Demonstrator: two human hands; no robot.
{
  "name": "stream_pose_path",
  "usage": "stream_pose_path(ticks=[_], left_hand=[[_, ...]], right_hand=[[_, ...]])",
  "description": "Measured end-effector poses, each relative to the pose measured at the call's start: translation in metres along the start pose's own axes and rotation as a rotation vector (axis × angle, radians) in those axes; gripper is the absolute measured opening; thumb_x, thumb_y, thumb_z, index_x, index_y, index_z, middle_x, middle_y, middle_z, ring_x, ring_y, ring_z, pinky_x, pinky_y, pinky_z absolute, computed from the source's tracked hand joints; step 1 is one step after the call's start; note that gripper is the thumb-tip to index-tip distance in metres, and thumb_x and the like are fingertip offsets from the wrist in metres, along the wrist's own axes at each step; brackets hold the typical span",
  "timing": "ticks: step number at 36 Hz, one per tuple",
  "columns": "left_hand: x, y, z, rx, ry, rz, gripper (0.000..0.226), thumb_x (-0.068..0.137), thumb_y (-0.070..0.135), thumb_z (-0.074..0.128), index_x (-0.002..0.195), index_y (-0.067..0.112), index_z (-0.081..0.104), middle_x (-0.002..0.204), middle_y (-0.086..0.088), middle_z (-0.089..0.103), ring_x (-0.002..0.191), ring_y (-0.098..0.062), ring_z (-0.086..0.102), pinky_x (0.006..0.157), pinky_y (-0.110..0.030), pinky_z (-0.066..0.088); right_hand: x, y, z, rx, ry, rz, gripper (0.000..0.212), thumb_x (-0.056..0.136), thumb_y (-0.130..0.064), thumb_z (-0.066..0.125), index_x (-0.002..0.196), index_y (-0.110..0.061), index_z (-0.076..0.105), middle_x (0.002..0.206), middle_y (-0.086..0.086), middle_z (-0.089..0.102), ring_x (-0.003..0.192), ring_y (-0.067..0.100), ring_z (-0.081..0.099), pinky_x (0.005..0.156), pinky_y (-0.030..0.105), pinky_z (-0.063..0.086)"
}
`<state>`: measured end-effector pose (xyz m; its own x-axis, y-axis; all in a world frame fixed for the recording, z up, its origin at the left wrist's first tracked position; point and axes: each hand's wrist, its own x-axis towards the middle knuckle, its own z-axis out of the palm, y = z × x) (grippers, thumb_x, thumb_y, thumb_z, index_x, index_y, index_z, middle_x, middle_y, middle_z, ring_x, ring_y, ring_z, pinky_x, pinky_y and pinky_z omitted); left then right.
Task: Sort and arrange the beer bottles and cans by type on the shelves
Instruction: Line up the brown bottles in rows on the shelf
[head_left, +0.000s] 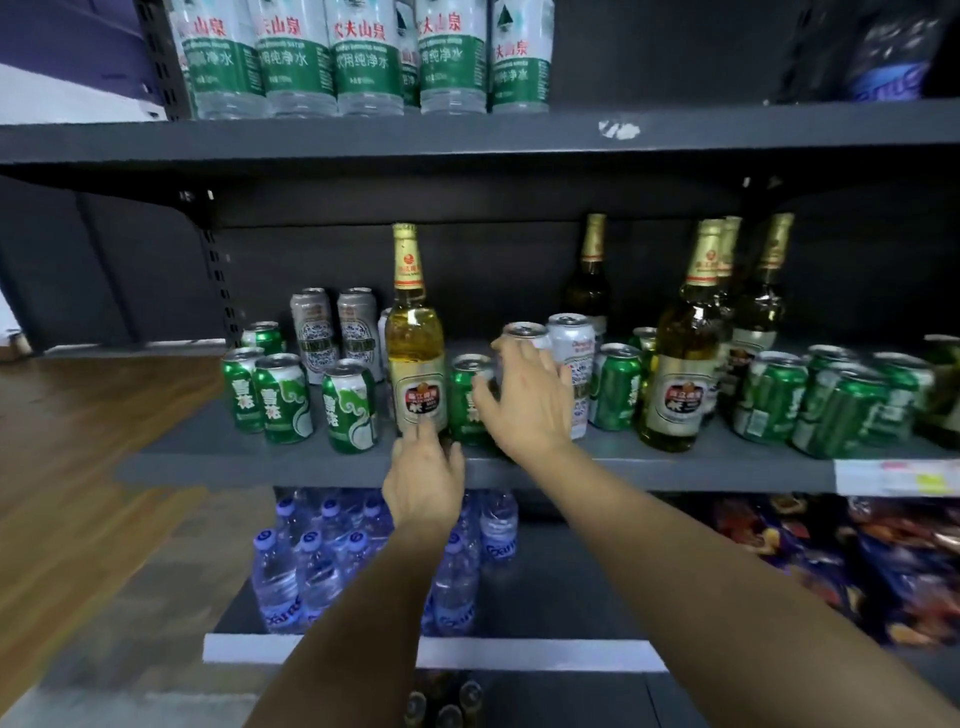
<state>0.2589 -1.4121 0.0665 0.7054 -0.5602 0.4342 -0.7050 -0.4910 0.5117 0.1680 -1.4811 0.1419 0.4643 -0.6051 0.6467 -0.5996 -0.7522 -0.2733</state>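
Aluminium, smooth and cylindrical: the right hand curls its grip round a white can mid-shelf; the left hand, fingers relaxed, touches the amber glass bottle. Green cans cluster left, but bottles and cans stand mixed rightward on the shelf; sorting appears early.

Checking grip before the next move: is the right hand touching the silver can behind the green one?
Touching. In the head view the right hand has its fingers wrapped round the silver can, fingertips on its side below the rim.
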Motion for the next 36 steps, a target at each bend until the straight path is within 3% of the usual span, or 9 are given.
stream_pose_path(ticks=[8,17,26,36], left_hand=[[-0.084,0.109,0.038,0.078,-0.226,0.247,0.033,0.099,0.036,0.043,0.124,0.015,0.048,0.124,-0.005,0.051,0.119,-0.023,0.046,0.082,-0.039,0.044],[-0.215,0.285,0.101,0.057,-0.454,0.661,0.047,0.100,0.044,0.040,0.137,0.016,0.045,0.137,-0.003,0.050,0.127,-0.020,0.044,0.103,-0.032,0.036],[-0.322,0.438,0.149,0.027,-0.611,0.967,0.050,0.099,0.048,0.038,0.135,0.015,0.047,0.138,-0.004,0.051,0.128,-0.023,0.045,0.105,-0.036,0.032],[-0.370,0.576,0.229,-0.050,-0.740,1.121,0.045,0.099,0.044,0.043,0.133,0.017,0.052,0.136,-0.002,0.052,0.127,-0.021,0.047,0.098,-0.034,0.040]], right_hand=[[-0.110,0.132,-0.069,-0.147,-0.203,0.240,0.045,0.097,-0.044,0.042,0.134,-0.017,0.042,0.132,0.004,0.050,0.122,0.025,0.044,0.096,0.037,0.031],[-0.223,0.296,-0.208,-0.341,-0.370,0.513,0.060,0.097,-0.048,0.044,0.144,-0.013,0.032,0.144,0.009,0.043,0.129,0.029,0.043,0.099,0.038,0.038],[-0.315,0.422,-0.316,-0.456,-0.381,0.875,0.064,0.095,-0.055,0.043,0.145,-0.017,0.031,0.150,0.006,0.037,0.131,0.029,0.042,0.100,0.040,0.038],[-0.337,0.552,-0.386,-0.556,-0.348,1.059,0.067,0.096,-0.055,0.041,0.150,-0.018,0.024,0.153,0.002,0.033,0.132,0.027,0.042,0.101,0.037,0.040]])
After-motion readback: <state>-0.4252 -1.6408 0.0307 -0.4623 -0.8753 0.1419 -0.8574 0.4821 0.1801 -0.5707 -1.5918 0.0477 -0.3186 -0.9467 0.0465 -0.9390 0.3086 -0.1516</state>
